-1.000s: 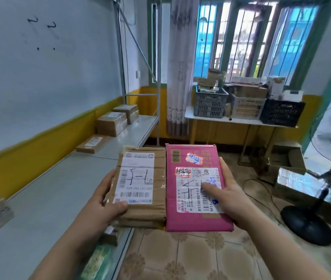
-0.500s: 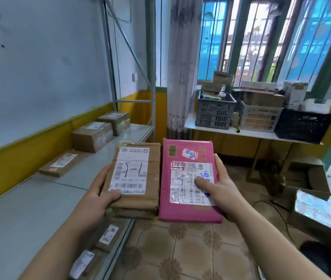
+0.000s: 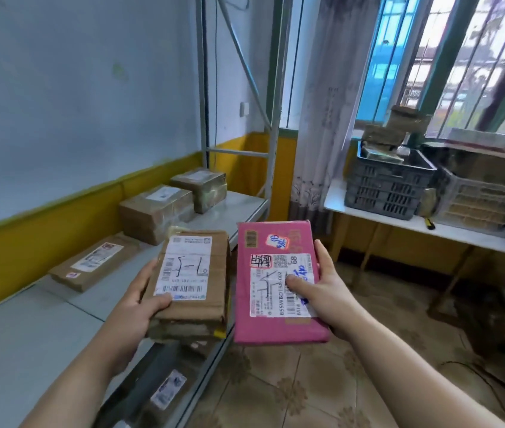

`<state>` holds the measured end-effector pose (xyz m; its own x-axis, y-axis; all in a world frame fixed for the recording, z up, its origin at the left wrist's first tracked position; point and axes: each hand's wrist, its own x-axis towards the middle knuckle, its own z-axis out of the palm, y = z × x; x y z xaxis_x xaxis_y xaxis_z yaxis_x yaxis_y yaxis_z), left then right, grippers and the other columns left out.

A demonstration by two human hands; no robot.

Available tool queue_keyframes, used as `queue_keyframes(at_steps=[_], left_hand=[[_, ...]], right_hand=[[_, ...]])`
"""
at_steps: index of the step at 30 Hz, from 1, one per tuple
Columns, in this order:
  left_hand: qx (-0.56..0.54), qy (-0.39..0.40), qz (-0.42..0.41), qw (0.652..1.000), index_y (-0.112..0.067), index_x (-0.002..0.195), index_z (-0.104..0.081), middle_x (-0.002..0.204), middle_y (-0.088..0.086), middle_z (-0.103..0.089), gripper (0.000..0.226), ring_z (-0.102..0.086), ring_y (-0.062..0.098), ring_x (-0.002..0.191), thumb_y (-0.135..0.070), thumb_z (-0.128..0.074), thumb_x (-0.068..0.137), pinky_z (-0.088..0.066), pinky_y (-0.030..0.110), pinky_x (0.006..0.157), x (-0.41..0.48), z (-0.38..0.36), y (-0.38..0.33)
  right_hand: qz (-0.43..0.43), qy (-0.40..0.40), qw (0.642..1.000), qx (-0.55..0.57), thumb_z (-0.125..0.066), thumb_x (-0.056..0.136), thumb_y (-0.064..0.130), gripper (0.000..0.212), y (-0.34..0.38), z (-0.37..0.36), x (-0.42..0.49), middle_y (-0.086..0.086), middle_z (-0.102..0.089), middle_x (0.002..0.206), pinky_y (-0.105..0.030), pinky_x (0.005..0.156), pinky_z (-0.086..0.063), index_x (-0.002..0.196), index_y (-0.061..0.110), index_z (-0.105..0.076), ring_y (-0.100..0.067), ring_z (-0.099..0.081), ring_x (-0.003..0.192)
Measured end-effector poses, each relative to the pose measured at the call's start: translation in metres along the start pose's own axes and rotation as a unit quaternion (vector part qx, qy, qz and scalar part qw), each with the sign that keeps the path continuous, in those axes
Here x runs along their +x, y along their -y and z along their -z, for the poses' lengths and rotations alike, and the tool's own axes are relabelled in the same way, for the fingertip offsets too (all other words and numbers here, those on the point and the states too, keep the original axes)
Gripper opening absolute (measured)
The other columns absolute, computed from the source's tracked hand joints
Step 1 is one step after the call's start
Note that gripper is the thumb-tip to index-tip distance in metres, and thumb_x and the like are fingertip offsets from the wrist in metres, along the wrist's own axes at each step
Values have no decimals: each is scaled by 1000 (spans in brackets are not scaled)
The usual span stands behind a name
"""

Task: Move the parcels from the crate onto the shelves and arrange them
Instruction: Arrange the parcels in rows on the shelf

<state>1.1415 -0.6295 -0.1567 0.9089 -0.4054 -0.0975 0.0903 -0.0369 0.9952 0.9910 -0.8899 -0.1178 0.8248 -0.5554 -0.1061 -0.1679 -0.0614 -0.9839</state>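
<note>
My left hand (image 3: 135, 307) grips a brown cardboard parcel (image 3: 195, 307) with a white label, thumb on top. My right hand (image 3: 322, 288) holds a flat pink parcel (image 3: 276, 242), thumb pressed on its label. Both parcels hover side by side over the front edge of the grey metal shelf (image 3: 29, 335). On that shelf lie a flat brown parcel (image 3: 94, 261) and two brown boxes (image 3: 155, 211) (image 3: 200, 186) along the wall. A dark grey crate (image 3: 387, 189) with parcels stands on the white table at the right.
The shelf's upright posts (image 3: 273, 118) rise at its far end. A lower shelf level holds labelled parcels (image 3: 168, 390). A white table (image 3: 399, 223) under the window carries a light crate (image 3: 479, 205) and cardboard boxes. Tiled floor lies to the right.
The view has moved closer to the shelf and its far end. Both hands still hold their parcels side by side, carried forward along the shelf edge.
</note>
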Motion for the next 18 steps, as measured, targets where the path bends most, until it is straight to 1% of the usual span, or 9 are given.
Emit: queue_keyframes(at_steps=[2, 4, 6, 9, 12, 14, 18], left_hand=[[-11, -5, 20, 1000, -59, 133, -39, 128, -1, -57, 62, -66, 27, 100, -13, -57, 95, -54, 40, 72, 42, 3, 9], [-14, -6, 43, 999, -53, 139, -37, 128, 0, -58, 63, -68, 27, 99, -13, -56, 95, -54, 39, 70, 78, 4, 14], [-9, 2, 58, 998, -51, 141, -36, 129, 1, -58, 63, -66, 27, 101, -13, -57, 95, -54, 40, 71, 110, 4, 14], [15, 1, 79, 997, -55, 135, -40, 128, 0, -59, 62, -67, 27, 102, -14, -59, 93, -55, 44, 79, 148, 11, 15], [18, -21, 102, 994, -52, 137, -42, 123, 0, -63, 62, -70, 27, 96, -11, -59, 93, -55, 40, 73, 172, 21, 21], [9, -45, 119, 992, -49, 137, -44, 124, 0, -64, 62, -69, 27, 99, -9, -60, 92, -54, 39, 73, 184, 27, 29], [-6, -115, 155, 981, -48, 136, -46, 124, 4, -65, 63, -68, 29, 100, -6, -61, 90, -54, 39, 74, 200, 37, 48]], right_hand=[[-15, 12, 1000, -2, -72, 89, 11, 104, 1, -8, 41, 1, -68, 116, -45, 72, -62, 153, 50, -1, -19, -75, 84], [-23, 22, 999, -9, -73, 89, 11, 103, 4, -15, 79, 2, -68, 116, -46, 74, -62, 153, 49, -1, -19, -75, 85], [-25, 29, 999, -8, -72, 89, 10, 102, 6, -24, 114, 2, -69, 113, -46, 74, -61, 154, 49, -3, -18, -75, 84], [-40, 44, 998, -10, -72, 89, 9, 101, 7, -36, 161, 2, -70, 110, -45, 74, -61, 154, 47, -5, -18, -75, 83], [-56, 76, 995, -25, -73, 89, 11, 101, 3, -51, 205, 3, -70, 110, -45, 75, -62, 155, 45, -5, -18, -76, 83], [-65, 102, 992, -33, -73, 89, 12, 99, -2, -63, 236, 3, -70, 112, -47, 79, -61, 155, 44, -6, -18, -75, 84], [-80, 155, 982, -76, -72, 90, 14, 91, -9, -91, 295, 2, -68, 111, -46, 76, -62, 154, 41, -13, -19, -75, 83]])
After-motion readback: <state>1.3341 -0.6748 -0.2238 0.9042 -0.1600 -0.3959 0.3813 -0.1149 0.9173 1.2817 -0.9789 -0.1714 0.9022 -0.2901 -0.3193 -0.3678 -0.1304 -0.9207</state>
